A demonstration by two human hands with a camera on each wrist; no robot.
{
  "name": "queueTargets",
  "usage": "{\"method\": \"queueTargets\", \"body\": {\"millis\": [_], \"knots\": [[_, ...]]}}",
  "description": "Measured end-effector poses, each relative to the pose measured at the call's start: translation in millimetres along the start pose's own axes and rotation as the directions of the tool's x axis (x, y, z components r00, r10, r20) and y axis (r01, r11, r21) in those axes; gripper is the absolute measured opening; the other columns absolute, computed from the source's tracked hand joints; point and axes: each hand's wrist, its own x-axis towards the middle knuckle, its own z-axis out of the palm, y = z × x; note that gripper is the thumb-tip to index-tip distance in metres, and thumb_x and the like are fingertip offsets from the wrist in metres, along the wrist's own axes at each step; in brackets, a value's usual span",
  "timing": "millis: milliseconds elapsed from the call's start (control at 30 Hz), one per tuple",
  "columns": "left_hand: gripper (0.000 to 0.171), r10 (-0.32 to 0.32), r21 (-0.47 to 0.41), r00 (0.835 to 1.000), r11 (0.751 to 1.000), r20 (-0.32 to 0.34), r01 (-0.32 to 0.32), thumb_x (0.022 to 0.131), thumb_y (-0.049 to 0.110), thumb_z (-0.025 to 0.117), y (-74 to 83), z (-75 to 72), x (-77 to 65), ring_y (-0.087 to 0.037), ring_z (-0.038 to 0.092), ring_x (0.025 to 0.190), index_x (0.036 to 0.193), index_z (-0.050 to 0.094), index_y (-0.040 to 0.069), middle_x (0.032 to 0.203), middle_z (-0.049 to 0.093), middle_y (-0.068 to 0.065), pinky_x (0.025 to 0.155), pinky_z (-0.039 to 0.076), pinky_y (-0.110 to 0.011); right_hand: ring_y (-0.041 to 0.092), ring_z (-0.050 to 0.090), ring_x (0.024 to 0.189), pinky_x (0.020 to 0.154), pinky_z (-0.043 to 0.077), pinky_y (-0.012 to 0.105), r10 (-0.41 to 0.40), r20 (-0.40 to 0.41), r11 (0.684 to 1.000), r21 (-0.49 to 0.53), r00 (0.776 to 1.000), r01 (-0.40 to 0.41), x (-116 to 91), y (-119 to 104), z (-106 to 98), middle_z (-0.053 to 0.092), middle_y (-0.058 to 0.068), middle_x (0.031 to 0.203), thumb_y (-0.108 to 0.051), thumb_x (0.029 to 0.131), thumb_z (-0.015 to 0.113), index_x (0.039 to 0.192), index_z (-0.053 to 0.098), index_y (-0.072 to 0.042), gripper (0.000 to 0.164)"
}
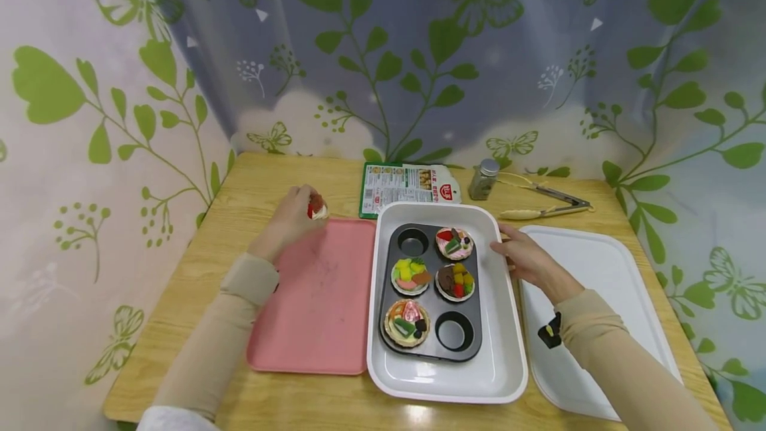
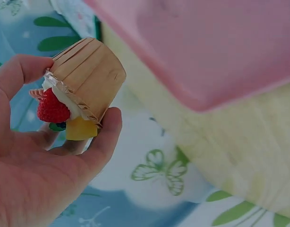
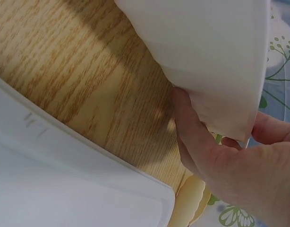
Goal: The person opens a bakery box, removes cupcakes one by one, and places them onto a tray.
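My left hand (image 1: 294,216) pinches a fruit cupcake (image 2: 88,78) between thumb and fingers, near the far edge of the pink tray (image 1: 323,298). In the left wrist view the cupcake is tipped, its pleated tan paper cup upward and its cream, strawberry and yellow fruit downward. My right hand (image 1: 526,253) grips the right rim of a deep white bin (image 1: 503,324), thumb inside and fingers against the outer wall in the right wrist view. Inside the bin lies a dark muffin pan (image 1: 432,324) with several fruit cupcakes (image 1: 407,322); its far-left and near-right cups show bare bottoms.
A white tray (image 1: 589,265) lies right of the bin, partly under my right forearm. Behind stand a printed food packet (image 1: 395,186), a small spice jar (image 1: 484,179) and metal tongs with cream tips (image 1: 562,199). A patterned curtain (image 1: 407,52) borders the wooden table (image 1: 203,285).
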Motion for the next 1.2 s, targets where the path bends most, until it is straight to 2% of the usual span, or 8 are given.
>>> {"method": "queueTargets", "body": {"millis": [167,400,667,833,1033,1200], "knots": [[0.05,-0.01,0.019,1.0,1.0,0.004,0.01,0.095,0.018,0.073,-13.1,3.3,-1.1,-0.042,0.056,0.118,0.135,0.049,-0.003,0.134,0.05,-0.027,0.1,0.052,-0.054,0.048,0.05,0.139,0.097,0.056,0.052,-0.003,-0.003,1.0,-0.005,1.0,0.003,0.2,0.1,-0.1,0.03,0.037,0.162,-0.014,0.113,0.038,0.171,0.001,-0.012,0.069],[0.055,-0.042,0.058,0.999,0.997,0.019,0.04,0.097,0.02,0.073,-23.0,8.9,-1.5,-0.047,0.05,0.127,0.139,0.047,-0.003,0.146,0.043,-0.031,0.105,0.048,-0.059,0.041,0.056,0.132,0.093,0.057,0.048,-0.013,-0.007,1.0,-0.023,1.0,0.013,-0.2,0.1,0.5,0.033,0.036,0.159,-0.015,0.113,0.039,0.17,0.003,-0.011,0.068],[0.053,-0.059,0.072,0.998,0.996,0.013,0.058,0.097,0.02,0.073,-30.9,12.2,-2.7,-0.047,0.051,0.124,0.138,0.048,-0.002,0.136,0.047,-0.028,0.105,0.047,-0.059,0.041,0.056,0.132,0.093,0.057,0.049,-0.011,-0.008,1.0,-0.023,1.0,0.011,-0.1,0.5,0.3,0.034,0.036,0.159,-0.016,0.113,0.039,0.171,0.003,-0.012,0.068],[0.053,-0.062,0.058,0.998,0.996,0.019,0.061,0.096,0.02,0.073,-33.2,12.7,-3.7,-0.048,0.05,0.124,0.137,0.048,-0.002,0.136,0.047,-0.028,0.106,0.047,-0.059,0.043,0.054,0.134,0.095,0.056,0.05,-0.009,-0.01,1.0,-0.025,1.0,0.008,-0.3,0.7,0.1,0.033,0.037,0.16,-0.016,0.113,0.038,0.171,0.002,-0.012,0.068],[0.054,-0.079,-0.004,0.995,0.997,0.053,0.079,0.097,0.02,0.073,-34.4,10.2,-6.8,-0.043,0.051,0.123,0.139,0.047,-0.001,0.139,0.044,-0.027,0.104,0.048,-0.056,0.045,0.051,0.137,0.096,0.056,0.051,-0.008,-0.005,0.999,-0.033,1.0,0.008,-0.7,0.1,-0.1,0.032,0.036,0.16,-0.015,0.113,0.037,0.171,0.002,-0.011,0.068],[0.05,-0.09,-0.049,0.994,0.995,0.062,0.093,0.102,0.025,0.067,-38.4,9.8,-6.3,-0.039,0.051,0.121,0.14,0.047,-0.001,0.143,0.043,-0.027,0.105,0.046,-0.053,0.047,0.05,0.139,0.097,0.056,0.052,-0.007,-0.005,1.0,-0.027,1.0,0.007,-0.2,0.6,0.0,0.031,0.037,0.161,-0.015,0.113,0.037,0.171,0.001,-0.012,0.068]]}}
